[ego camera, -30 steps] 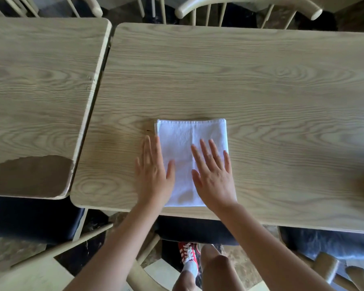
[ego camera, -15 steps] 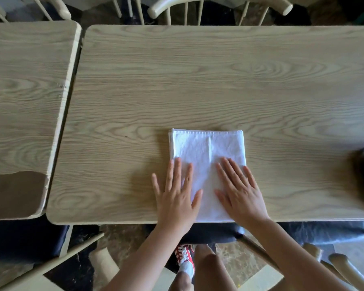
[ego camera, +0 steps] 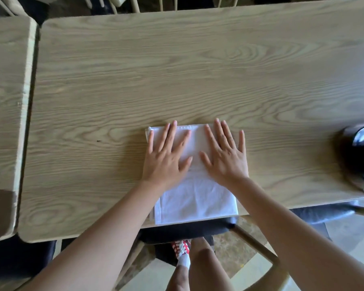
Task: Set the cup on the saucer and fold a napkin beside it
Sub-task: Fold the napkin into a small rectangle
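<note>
Two hands flat on white napkin [ego camera: 194, 197], which lies folded at near edge of table [ego camera: 177, 70]. Our left hand [ego camera: 166, 157] and right hand [ego camera: 225, 157] press its far half, fingers straight and spread, nothing pinched. We see dark glossy object [ego camera: 360, 148] at right edge, blurred.

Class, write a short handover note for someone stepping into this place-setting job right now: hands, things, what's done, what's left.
Left hand and right hand: both flat, fingers spread, pressing the folded white napkin at the table's near edge.
A dark, glossy, blurred item sits at the far right; whether it is the cup or saucer is unclear.
Done: napkin folded into a rectangle.
Left: set the cup on the saucer, napkin beside it.
</note>
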